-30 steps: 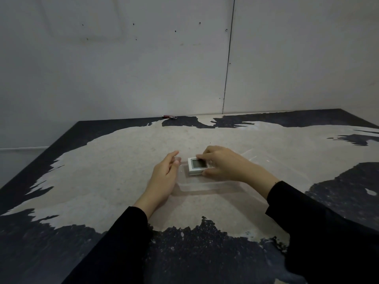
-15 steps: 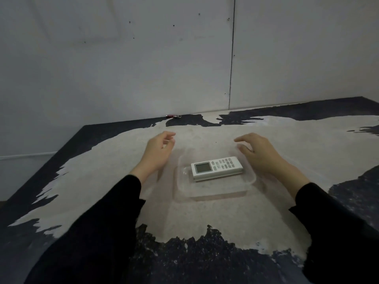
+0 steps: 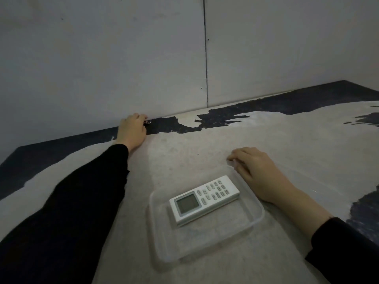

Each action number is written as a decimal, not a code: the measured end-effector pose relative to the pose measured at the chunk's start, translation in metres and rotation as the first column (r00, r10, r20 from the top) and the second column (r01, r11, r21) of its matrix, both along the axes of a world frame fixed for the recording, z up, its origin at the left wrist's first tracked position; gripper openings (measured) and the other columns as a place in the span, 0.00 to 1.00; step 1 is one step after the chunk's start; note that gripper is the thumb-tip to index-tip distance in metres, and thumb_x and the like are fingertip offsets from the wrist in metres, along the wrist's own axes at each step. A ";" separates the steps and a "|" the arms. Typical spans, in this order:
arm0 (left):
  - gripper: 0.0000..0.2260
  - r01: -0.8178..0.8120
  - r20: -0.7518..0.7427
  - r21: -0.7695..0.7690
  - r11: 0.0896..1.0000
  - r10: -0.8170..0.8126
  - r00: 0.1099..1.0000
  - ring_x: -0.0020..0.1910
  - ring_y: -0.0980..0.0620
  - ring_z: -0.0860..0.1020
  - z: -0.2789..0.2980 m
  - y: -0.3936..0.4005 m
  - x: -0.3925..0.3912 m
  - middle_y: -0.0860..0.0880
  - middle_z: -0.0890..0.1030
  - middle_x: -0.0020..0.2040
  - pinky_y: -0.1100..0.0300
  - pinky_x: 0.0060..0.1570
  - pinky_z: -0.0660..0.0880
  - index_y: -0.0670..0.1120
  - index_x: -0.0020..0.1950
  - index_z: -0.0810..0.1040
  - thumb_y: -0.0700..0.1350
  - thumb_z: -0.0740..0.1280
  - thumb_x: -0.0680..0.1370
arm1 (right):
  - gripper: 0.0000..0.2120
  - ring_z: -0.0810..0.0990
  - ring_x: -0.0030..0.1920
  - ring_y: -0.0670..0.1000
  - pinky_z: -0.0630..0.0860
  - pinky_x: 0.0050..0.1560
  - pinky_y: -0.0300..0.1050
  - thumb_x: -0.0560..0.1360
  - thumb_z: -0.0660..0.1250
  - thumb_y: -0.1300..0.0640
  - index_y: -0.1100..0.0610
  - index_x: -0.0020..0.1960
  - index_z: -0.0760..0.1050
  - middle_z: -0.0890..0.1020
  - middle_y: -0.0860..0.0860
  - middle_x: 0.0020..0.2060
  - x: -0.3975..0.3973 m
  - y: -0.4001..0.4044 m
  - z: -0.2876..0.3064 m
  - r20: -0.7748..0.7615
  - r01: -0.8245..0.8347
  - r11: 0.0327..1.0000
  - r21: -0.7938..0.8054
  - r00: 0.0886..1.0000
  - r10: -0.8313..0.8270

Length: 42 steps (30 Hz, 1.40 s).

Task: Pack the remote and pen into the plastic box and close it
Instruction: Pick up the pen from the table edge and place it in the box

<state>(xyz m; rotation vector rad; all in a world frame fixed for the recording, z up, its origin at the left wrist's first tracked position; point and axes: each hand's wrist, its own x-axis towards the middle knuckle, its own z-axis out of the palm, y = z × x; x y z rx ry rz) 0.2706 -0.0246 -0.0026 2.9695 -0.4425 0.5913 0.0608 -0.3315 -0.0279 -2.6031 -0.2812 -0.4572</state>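
remote: we see the white remote (image 3: 205,199) lying slantwise inside the clear plastic box (image 3: 257,217), which sits open on the desk (image 3: 184,152).
pen: the pen (image 3: 148,121) lies at the desk's far edge, against the wall (image 3: 102,58); only its tip shows.
left hand: our left hand (image 3: 133,129) covers the pen, fingers curled over it; we cannot tell if they have clamped.
right hand: our right hand (image 3: 254,169) rests flat on the box's far rim, fingers together, gripping nothing.
risk: we judge the pen could roll along the wall, since the wall blocks fingers from getting behind it.
room: open desk lies between pen and box; the lid is not clearly visible.
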 end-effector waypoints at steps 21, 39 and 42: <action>0.06 0.313 0.012 -0.126 0.941 -0.314 0.949 0.44 0.44 0.77 0.058 -0.028 -0.111 0.45 0.78 0.45 0.53 0.45 0.73 0.43 0.50 0.78 0.40 0.63 0.76 | 0.12 0.76 0.55 0.57 0.71 0.58 0.51 0.77 0.58 0.62 0.57 0.57 0.76 0.80 0.55 0.56 -0.008 0.007 0.013 -0.028 -0.006 0.989 -0.145 1.000 0.002; 0.05 0.253 -0.058 -0.574 0.779 -0.347 0.936 0.35 0.55 0.78 0.044 -0.092 -0.287 0.53 0.79 0.37 0.68 0.39 0.73 0.47 0.46 0.79 0.41 0.70 0.72 | 0.09 0.81 0.44 0.49 0.75 0.50 0.42 0.71 0.65 0.64 0.54 0.48 0.80 0.84 0.54 0.41 -0.063 0.023 0.081 -0.221 -0.361 0.911 0.199 0.889 0.401; 0.04 0.234 -0.191 -0.496 0.836 -0.369 0.910 0.39 0.52 0.80 0.040 -0.085 -0.289 0.49 0.83 0.40 0.61 0.42 0.77 0.46 0.44 0.81 0.40 0.70 0.71 | 0.09 0.77 0.42 0.48 0.69 0.47 0.43 0.71 0.64 0.61 0.51 0.46 0.81 0.84 0.50 0.43 -0.066 0.022 0.083 -0.258 -0.364 0.929 -0.062 0.905 0.337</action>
